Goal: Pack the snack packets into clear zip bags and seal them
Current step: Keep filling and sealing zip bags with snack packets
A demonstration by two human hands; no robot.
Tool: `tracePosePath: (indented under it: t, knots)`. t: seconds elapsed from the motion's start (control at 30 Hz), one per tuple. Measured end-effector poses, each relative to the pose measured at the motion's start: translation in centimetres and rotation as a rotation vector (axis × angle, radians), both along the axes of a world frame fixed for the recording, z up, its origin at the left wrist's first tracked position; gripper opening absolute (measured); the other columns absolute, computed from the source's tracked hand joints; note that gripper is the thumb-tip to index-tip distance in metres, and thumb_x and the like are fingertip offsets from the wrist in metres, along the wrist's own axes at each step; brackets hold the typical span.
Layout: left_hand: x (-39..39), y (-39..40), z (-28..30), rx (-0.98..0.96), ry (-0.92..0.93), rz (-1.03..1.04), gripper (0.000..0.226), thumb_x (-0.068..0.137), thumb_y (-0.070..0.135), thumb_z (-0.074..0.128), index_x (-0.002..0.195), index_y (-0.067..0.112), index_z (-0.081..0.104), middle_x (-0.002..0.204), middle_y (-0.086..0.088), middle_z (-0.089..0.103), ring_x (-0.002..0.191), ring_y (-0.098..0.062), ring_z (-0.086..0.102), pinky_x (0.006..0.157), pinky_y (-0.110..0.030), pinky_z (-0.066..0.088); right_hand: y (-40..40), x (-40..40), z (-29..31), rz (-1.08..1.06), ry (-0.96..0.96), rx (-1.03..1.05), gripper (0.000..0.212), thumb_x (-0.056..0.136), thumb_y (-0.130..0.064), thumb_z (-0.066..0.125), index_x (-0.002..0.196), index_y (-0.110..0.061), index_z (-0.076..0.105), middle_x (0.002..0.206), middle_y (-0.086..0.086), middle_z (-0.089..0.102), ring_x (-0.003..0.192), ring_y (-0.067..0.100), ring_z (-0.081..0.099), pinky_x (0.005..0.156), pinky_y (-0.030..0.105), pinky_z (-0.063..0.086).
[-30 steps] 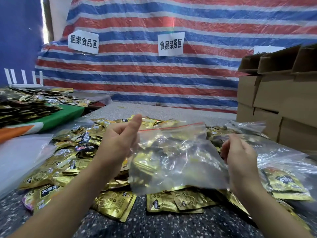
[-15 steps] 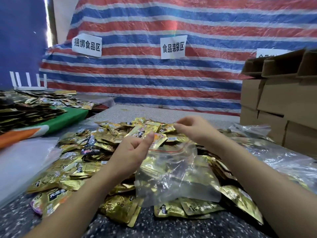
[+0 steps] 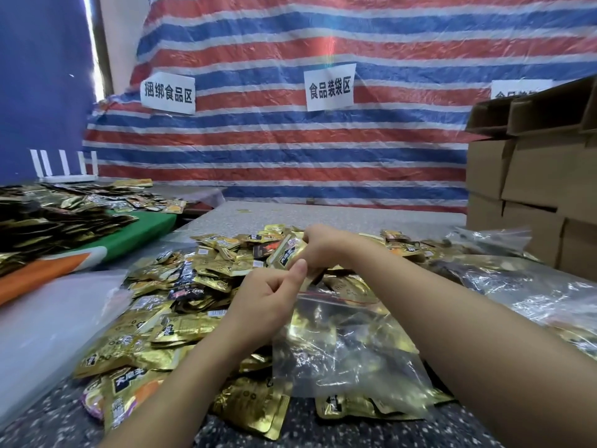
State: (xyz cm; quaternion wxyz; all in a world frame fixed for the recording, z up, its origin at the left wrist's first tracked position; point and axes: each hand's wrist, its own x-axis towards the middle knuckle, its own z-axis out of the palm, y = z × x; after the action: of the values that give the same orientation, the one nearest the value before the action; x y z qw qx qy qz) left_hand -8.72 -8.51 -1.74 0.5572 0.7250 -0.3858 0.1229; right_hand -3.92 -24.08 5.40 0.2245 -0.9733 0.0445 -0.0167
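Right hand (image 3: 318,245), frame centre: fingers curled round gold snack packet (image 3: 288,252), held above loose pile of packets (image 3: 206,270). Left hand (image 3: 269,297), just below: thumb raised, fingers pinching mouth edge of clear zip bag (image 3: 349,347) near its red seal strip. Bag lower centre, lying on pile, already part-filled with gold packets. Speckled table (image 3: 339,218) under everything. Filled clear bags (image 3: 529,286) at right. Cardboard boxes (image 3: 533,176) upper right. Striped tarp (image 3: 290,150) behind, two white signs (image 3: 329,87) on it.
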Motion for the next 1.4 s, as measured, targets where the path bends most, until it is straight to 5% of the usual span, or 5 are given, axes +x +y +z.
tracePosePath:
  t: [0.2,0.33,0.5,1.27,1.4]
  knots:
    - [-0.1,-0.2,0.1,-0.003,0.027,-0.045,0.059,0.094,0.049,0.042,0.045,0.016,0.037,0.042,0.006,0.030,0.038,-0.009,0.024,0.043,-0.014,0.026,-2.4,-3.1,0.4,0.014,0.046,0.267,0.031,0.081,-0.034,0.080,0.085,-0.009,0.061,0.068,0.001,0.063,0.057,0.013,0.057,0.054,0.025,0.049]
    - [-0.3,-0.1,0.2,-0.028,0.084,-0.103,0.058,0.094,0.051,0.041,0.044,0.022,0.036,0.041,0.009,0.028,0.037,-0.009,0.022,0.042,-0.012,0.027,-4.8,-6.7,0.5,-0.031,-0.172,0.813,0.027,0.086,-0.020,0.076,0.102,0.000,0.067,0.095,0.019,0.074,0.076,0.025,0.068,0.066,0.032,0.057]
    - [-0.9,-0.1,0.4,-0.032,0.087,-0.122,0.061,0.088,0.063,0.042,0.044,0.022,0.035,0.043,0.007,0.028,0.040,-0.012,0.022,0.042,-0.018,0.023,-7.6,-12.4,0.1,-0.026,-0.312,1.186,0.042,0.072,-0.021,0.075,0.109,-0.007,0.064,0.083,0.005,0.074,0.070,0.018,0.069,0.067,0.032,0.056]
    - [-3.3,-0.8,0.7,0.045,-0.044,-0.198,0.064,0.089,0.055,0.043,0.048,0.009,0.026,0.048,-0.003,0.023,0.045,-0.015,0.021,0.053,-0.029,0.026,-5.1,-17.4,-5.0,0.091,-0.787,0.943,0.072,0.054,-0.063,0.088,0.110,-0.025,0.062,0.104,0.005,0.076,0.095,0.021,0.074,0.074,0.029,0.060]
    - [-3.6,-1.1,0.6,0.043,-0.061,-0.219,0.066,0.089,0.055,0.043,0.048,0.006,0.026,0.048,-0.005,0.022,0.045,-0.015,0.020,0.048,-0.029,0.018,-5.6,-17.9,-4.5,0.145,-0.768,0.912,0.029,0.067,-0.039,0.081,0.093,-0.044,0.069,0.097,-0.002,0.077,0.088,0.014,0.075,0.068,0.021,0.058]
